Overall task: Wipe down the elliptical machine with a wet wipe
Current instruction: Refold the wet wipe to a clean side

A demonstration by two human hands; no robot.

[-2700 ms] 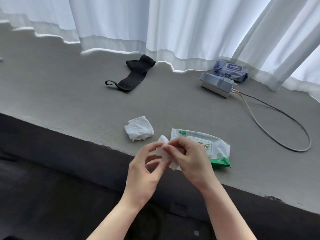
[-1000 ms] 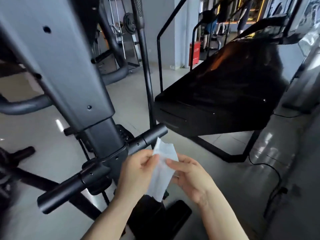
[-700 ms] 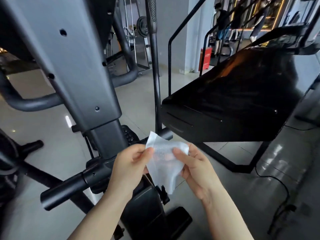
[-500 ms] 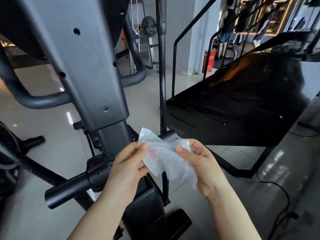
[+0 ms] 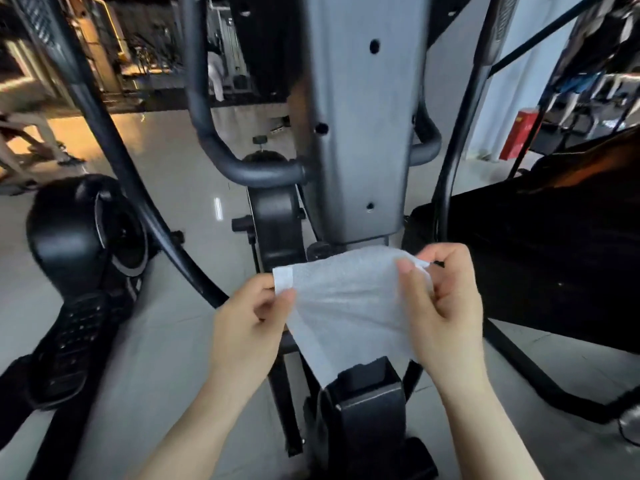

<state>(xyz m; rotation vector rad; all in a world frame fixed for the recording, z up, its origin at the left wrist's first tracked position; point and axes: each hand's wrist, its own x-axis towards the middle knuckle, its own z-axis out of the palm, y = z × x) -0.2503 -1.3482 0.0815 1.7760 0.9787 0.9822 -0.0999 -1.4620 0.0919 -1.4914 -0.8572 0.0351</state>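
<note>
Here, wet wipe [image 5: 346, 299] between pinching hands

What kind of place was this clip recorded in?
Most likely a gym. The grey column and black foot pedal of an exercise machine fill the view, another black machine stands to the right, and more equipment shows across the shiny tiled floor behind.
</note>
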